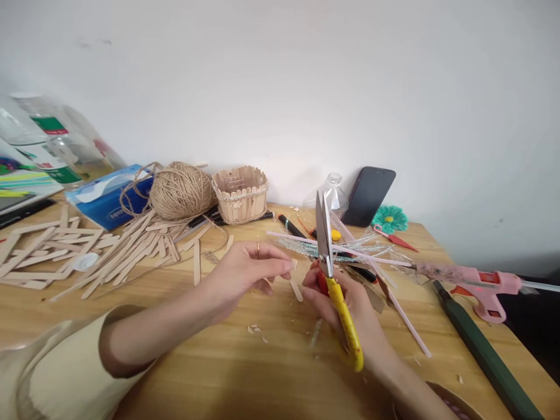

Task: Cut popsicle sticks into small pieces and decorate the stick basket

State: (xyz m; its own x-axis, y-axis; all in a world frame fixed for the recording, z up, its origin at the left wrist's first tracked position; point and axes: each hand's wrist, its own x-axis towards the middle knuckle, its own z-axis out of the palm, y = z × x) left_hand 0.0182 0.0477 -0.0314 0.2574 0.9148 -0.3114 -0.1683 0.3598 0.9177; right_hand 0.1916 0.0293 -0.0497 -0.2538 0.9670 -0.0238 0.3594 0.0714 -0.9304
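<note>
My left hand (251, 268) is closed in a pinch, with a small pale piece of craft stick (294, 265) at its fingertips. A short length of craft stick (296, 290) shows just below, between my two hands; whether it touches the fingers I cannot tell. My right hand (345, 300) grips scissors (343, 315) with yellow handles, their blades upward and nearly together. Tiny wood chips (256, 331) lie on the table under my hands. Beyond them stands a small basket (241, 198) made of craft sticks, trimmed with a silvery cord.
Loose craft sticks (131, 248) lie at left beside a twine ball (181, 189) and blue tissue pack (111, 198). Sparkly pipe cleaners (301, 248), a phone (370, 195) and a teal flower (389, 219) are behind. A pink glue gun (485, 286) lies right, near a dark green bar (485, 350).
</note>
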